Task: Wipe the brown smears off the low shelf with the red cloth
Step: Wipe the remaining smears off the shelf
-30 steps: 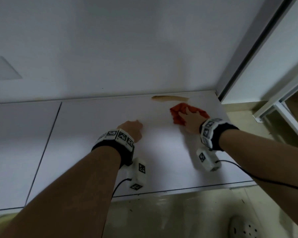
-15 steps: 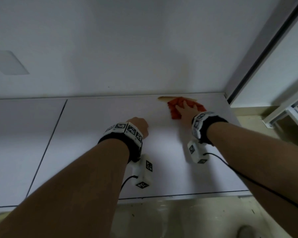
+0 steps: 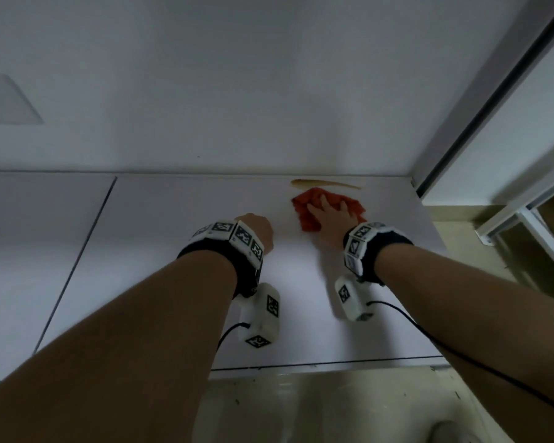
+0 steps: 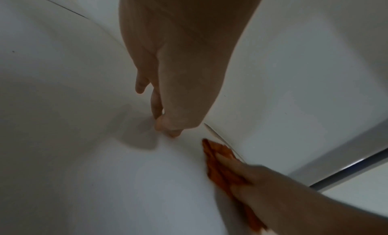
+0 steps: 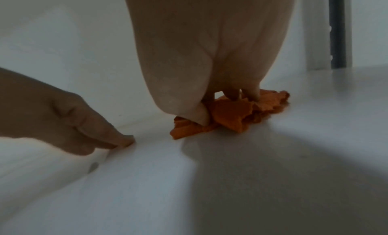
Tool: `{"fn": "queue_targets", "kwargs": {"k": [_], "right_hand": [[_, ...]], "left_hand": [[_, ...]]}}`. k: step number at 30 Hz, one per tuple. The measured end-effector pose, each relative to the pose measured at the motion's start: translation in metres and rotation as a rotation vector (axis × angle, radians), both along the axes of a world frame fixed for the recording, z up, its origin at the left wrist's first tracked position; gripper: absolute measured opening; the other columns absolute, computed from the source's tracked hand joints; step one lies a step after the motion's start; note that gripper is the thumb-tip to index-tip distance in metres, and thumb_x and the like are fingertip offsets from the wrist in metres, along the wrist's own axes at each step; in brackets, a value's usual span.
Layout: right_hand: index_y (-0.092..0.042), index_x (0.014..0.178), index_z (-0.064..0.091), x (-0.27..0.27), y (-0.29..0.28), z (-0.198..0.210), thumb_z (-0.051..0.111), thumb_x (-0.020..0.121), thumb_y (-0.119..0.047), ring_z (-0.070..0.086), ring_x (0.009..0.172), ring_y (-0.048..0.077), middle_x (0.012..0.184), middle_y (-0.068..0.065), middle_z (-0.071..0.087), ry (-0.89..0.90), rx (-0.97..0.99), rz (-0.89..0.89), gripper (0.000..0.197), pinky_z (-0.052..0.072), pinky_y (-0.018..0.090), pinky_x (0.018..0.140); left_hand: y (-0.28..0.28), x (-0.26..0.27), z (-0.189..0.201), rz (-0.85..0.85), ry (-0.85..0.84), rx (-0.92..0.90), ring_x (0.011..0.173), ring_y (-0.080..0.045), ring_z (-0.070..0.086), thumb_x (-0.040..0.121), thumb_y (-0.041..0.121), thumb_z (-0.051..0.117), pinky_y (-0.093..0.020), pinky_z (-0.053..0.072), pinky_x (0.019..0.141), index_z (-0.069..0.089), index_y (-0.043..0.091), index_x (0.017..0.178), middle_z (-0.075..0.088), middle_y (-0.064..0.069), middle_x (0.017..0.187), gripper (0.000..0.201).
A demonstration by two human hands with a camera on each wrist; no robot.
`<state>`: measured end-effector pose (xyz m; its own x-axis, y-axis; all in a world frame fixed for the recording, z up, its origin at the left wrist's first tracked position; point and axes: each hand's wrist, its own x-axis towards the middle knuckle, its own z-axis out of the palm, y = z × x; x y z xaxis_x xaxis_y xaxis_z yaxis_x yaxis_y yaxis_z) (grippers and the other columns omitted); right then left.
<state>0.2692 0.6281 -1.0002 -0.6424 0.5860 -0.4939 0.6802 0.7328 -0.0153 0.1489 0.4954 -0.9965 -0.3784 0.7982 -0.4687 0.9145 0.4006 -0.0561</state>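
One brown smear [image 3: 325,184] streaks the far edge of the low shelf [image 3: 173,251]; crumpled red cloth [image 3: 301,209] just nearer, right grip [image 3: 331,220] pressing it flat-fingered, left grip [image 3: 256,228] curled, empty.

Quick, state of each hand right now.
Left hand: closed, fingers curled, holding nothing, resting on the shelf.
Right hand: open, fingers pressing the red cloth flat.

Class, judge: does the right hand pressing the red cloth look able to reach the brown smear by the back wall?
Probably yes. The right hand presses the red cloth close beside the brown smear, only bare shelf between; the left hand rests well aside.
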Motion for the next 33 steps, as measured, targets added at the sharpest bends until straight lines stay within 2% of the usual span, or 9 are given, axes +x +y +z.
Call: {"fn": "queue_targets", "kwargs": {"k": [5, 8, 10, 12, 16, 19, 23, 30, 33], "right_hand": [[-0.026, 0.152, 0.002, -0.009, 0.041, 0.001, 0.030, 0.098, -0.030, -0.006, 0.146, 0.038, 0.160, 0.006, -0.009, 0.067, 0.021, -0.132, 0.061, 0.002, 0.054, 0.118], [-0.031, 0.151, 0.006, 0.015, 0.071, -0.003, 0.018, 0.079, -0.060, 0.000, 0.145, 0.041, 0.160, 0.005, -0.006, 0.122, 0.009, -0.263, 0.079, 0.001, 0.051, 0.119], [-0.030, 0.150, 0.016, 0.025, 0.074, -0.001, 0.027, 0.074, -0.063, 0.002, 0.146, 0.037, 0.160, 0.003, 0.003, 0.186, -0.035, -0.333, 0.084, 0.002, 0.052, 0.119], [-0.027, 0.151, 0.018, 0.024, 0.064, -0.005, 0.038, 0.093, -0.039, 0.001, 0.146, 0.038, 0.160, 0.005, 0.003, 0.152, 0.035, -0.354, 0.062, 0.004, 0.055, 0.118], [-0.031, 0.151, 0.010, 0.005, 0.023, -0.010, 0.039, 0.098, -0.030, -0.001, 0.143, 0.046, 0.160, 0.001, -0.006, 0.152, 0.059, -0.202, 0.060, 0.006, 0.056, 0.116], [-0.034, 0.151, 0.009, -0.004, 0.017, -0.013, 0.042, 0.097, -0.032, -0.002, 0.144, 0.042, 0.160, -0.002, -0.008, 0.153, 0.036, -0.136, 0.064, 0.004, 0.053, 0.116], [-0.033, 0.149, 0.019, 0.005, 0.048, -0.019, 0.036, 0.095, -0.034, 0.008, 0.144, 0.043, 0.160, -0.001, 0.004, 0.201, 0.052, -0.212, 0.057, 0.009, 0.053, 0.118], [-0.028, 0.150, 0.021, -0.001, 0.061, -0.011, 0.023, 0.096, -0.055, 0.012, 0.144, 0.040, 0.159, 0.005, 0.009, 0.271, 0.030, -0.338, 0.060, 0.010, 0.049, 0.119], [-0.026, 0.150, 0.022, -0.019, 0.066, -0.014, 0.036, 0.092, -0.054, 0.022, 0.143, 0.032, 0.157, 0.007, 0.020, 0.307, -0.001, -0.252, 0.066, 0.017, 0.046, 0.118]], "left_hand": [[0.002, -0.004, 0.003, -0.005, 0.010, -0.026, 0.109, -0.021, 0.060, 0.091, 0.015, 0.047, -0.027, 0.042, 0.078, 0.064, 0.015, 0.116, 0.060, -0.009, 0.129, 0.030], [0.004, -0.006, 0.003, -0.001, -0.002, -0.040, 0.106, -0.021, 0.062, 0.089, 0.018, 0.048, -0.032, 0.051, 0.088, 0.062, 0.016, 0.122, 0.062, -0.005, 0.124, 0.036], [0.003, -0.004, 0.008, -0.006, 0.005, -0.066, 0.088, -0.013, 0.062, 0.091, 0.017, 0.046, -0.024, 0.050, 0.076, 0.065, 0.022, 0.103, 0.062, 0.000, 0.108, 0.023], [0.004, 0.000, 0.012, 0.002, -0.051, -0.085, 0.080, -0.008, 0.056, 0.095, 0.016, 0.043, -0.019, 0.041, 0.066, 0.054, 0.028, 0.077, 0.058, 0.002, 0.099, 0.024], [0.004, -0.002, 0.015, -0.032, -0.035, -0.096, 0.115, -0.022, 0.058, 0.092, 0.017, 0.046, -0.028, 0.046, 0.092, 0.061, 0.018, 0.124, 0.057, -0.004, 0.130, 0.036], [0.000, -0.004, 0.017, -0.039, -0.034, -0.093, 0.095, -0.017, 0.062, 0.090, 0.020, 0.049, -0.028, 0.047, 0.086, 0.063, 0.025, 0.113, 0.060, -0.002, 0.118, 0.027], [-0.005, -0.004, 0.021, -0.042, -0.053, -0.045, 0.130, -0.025, 0.046, 0.097, 0.017, 0.042, -0.033, 0.038, 0.106, 0.048, 0.015, 0.139, 0.046, -0.007, 0.144, 0.042], [-0.025, -0.027, 0.021, 0.038, -0.217, 0.121, 0.144, -0.020, 0.025, 0.099, 0.013, 0.037, -0.029, 0.016, 0.119, 0.037, 0.022, 0.146, 0.027, 0.000, 0.156, 0.048], [-0.046, -0.039, 0.026, 0.148, -0.226, 0.178, 0.144, -0.020, 0.024, 0.097, 0.011, 0.041, -0.028, 0.016, 0.118, 0.037, 0.022, 0.146, 0.029, -0.001, 0.155, 0.051]]}}
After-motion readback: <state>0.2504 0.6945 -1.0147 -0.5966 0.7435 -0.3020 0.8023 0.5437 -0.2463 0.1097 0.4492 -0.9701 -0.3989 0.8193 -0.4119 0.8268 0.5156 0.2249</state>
